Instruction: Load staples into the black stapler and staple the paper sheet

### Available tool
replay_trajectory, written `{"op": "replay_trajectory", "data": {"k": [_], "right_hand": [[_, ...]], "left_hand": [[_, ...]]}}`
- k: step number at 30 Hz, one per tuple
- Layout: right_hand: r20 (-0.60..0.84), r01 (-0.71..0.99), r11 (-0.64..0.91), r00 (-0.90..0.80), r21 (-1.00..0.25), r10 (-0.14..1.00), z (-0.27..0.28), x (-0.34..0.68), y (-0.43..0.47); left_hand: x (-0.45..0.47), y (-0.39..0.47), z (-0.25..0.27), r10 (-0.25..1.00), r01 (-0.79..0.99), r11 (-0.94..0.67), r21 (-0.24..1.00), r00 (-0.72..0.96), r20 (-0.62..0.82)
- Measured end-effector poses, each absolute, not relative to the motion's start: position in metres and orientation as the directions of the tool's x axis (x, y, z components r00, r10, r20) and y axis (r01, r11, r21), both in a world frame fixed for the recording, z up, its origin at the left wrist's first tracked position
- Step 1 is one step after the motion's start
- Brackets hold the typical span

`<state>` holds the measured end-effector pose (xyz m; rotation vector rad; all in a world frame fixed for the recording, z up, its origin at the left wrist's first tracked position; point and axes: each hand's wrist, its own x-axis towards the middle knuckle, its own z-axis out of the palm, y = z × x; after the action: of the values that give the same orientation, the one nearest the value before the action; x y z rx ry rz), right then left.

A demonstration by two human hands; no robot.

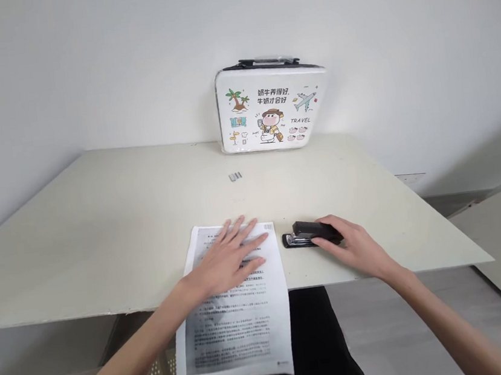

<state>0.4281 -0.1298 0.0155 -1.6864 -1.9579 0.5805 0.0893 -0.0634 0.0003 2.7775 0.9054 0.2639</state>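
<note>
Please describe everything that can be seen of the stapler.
The stapler is black, with a long upper part, a flat base and a shiny, metal-looking strip between them. It rests on its base on the pale table, its front end pointing left, towards the printed sheet but apart from it. At the front, the upper part is raised above the base. The right hand grips its rear, partly hiding it.

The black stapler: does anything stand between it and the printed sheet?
Nothing visible does: only a strip of the tabletop separates the stapler, gripped by the right hand, from the sheet. The left hand rests on the sheet, short of its right edge.
</note>
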Motion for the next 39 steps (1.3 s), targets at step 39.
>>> {"op": "replay_trajectory", "data": {"k": [39], "right_hand": [[0.288,0.537,0.000,0.452,-0.843,0.844,0.055,0.466,-0.174]], "left_hand": [[0.334,0.039,-0.017,0.484,0.359,-0.836,0.414,0.839,0.249]]}}
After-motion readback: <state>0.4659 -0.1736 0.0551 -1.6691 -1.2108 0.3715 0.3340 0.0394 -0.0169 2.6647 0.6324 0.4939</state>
